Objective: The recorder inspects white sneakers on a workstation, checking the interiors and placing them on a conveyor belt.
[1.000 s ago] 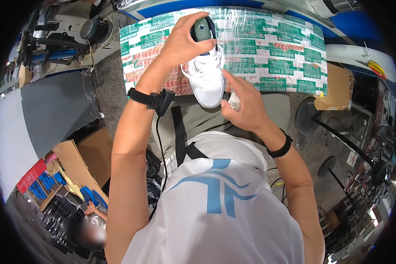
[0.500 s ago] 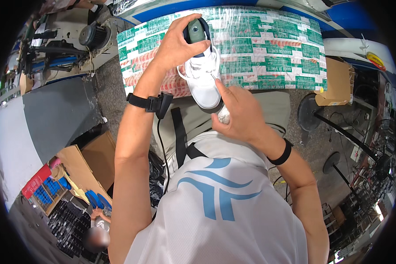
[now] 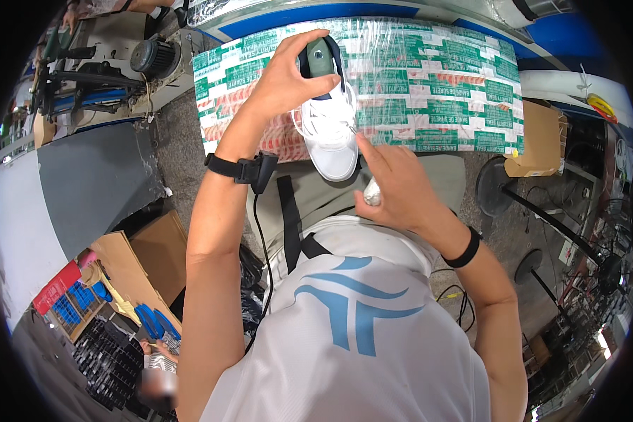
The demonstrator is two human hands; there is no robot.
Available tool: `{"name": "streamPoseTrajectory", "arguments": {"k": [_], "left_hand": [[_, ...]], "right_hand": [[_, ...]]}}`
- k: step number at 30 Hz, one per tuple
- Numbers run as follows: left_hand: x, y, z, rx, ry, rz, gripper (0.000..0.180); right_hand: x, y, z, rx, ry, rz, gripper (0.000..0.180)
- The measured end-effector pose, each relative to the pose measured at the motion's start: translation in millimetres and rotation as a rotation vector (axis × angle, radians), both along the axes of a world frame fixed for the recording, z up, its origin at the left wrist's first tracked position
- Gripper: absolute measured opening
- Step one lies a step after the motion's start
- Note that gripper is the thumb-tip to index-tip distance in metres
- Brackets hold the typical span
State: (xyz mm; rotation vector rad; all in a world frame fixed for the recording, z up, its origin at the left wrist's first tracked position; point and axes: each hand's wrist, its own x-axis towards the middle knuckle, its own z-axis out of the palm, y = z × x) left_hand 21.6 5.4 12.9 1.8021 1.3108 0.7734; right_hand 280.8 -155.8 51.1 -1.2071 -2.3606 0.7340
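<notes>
Shoe (image 3: 328, 130), upper centre of frame: our left hand (image 3: 288, 74) grips its heel, our right hand (image 3: 394, 186) closed on a small pale object (image 3: 373, 191), possibly cloth, finger touching laces; next, careful rubbing.

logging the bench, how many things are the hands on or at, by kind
white shoe, gripped at the heel by the left hand: 1
small pale object in the right hand, too hidden to tell what it is: 1
wristbands, one black, one black: 2
total: 4
</notes>
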Motion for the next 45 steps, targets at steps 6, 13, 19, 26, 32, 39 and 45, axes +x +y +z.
{"name": "streamPoseTrajectory", "arguments": {"k": [6,13,19,26,32,39,45], "left_hand": [[-32.4,-1.0,10.2,-0.315,-0.340,-0.014,0.102],[-21.1,-95.9,-20.3,-0.462,-0.550,0.542,0.069],[-14.6,-69.5,8.5,-0.560,-0.673,0.721,0.061],[-66.7,83.4,96.0,0.111,0.349,0.374,0.058],[-133.7,308.2,105.0,0.218,0.699,0.262,0.064],[-1.0,370.8,72.0,0.561,0.687,0.140,0.086],[165.4,447.0,-9.8,-0.411,0.113,0.174,0.082]], "right_hand": [[-17.7,29.3,-25.9,-0.112,0.392,-0.238,0.087],[-46.6,31.6,-50.6,-0.045,0.206,-0.271,0.076],[-17.6,92.9,-74.0,0.151,0.346,-0.173,0.067],[98.9,163.5,-119.3,0.231,0.014,-0.486,0.063],[84.5,170.9,-113.4,0.262,-0.029,-0.508,0.053],[92.9,174.6,-120.4,0.248,0.025,-0.553,0.037],[93.8,178.8,-123.0,0.241,0.074,-0.529,0.034]]}}
